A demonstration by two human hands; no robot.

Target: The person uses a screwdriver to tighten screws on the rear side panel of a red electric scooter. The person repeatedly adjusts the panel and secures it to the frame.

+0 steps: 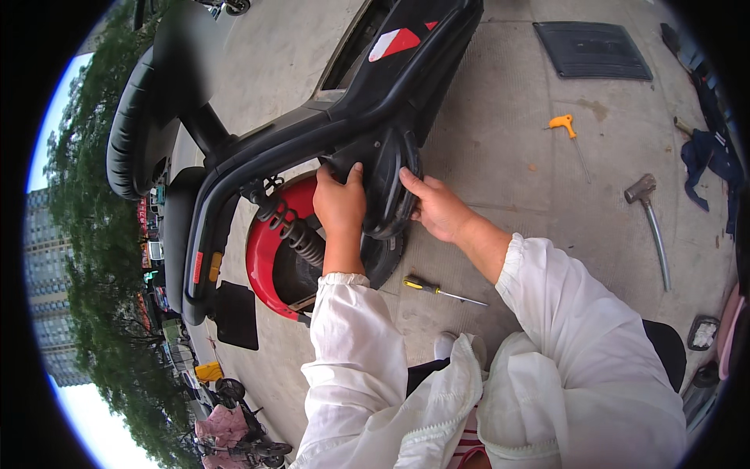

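An electric scooter with a black frame (273,134) stands before me. Low on its side is a ribbed black plastic cover (384,191). My left hand (341,205) grips the cover's inner side, thumb and forefinger pointing up against the black panel; its other fingers are hidden. From the right, my right hand (439,209) holds the cover's outer edge, thumb on top and fingers curled beneath. Just left of my left wrist are a coil shock absorber (291,227) and a red wheel fender (262,262). Part of the black tyre (384,262) shows below the cover.
On the concrete lie a yellow-and-black screwdriver (422,284), an orange-handled tool (562,123), a hammer (648,215) and a flat black panel (594,50). Dark blue cloth (712,164) lies at the far right. A parked two-wheeler (234,430) stands at lower left.
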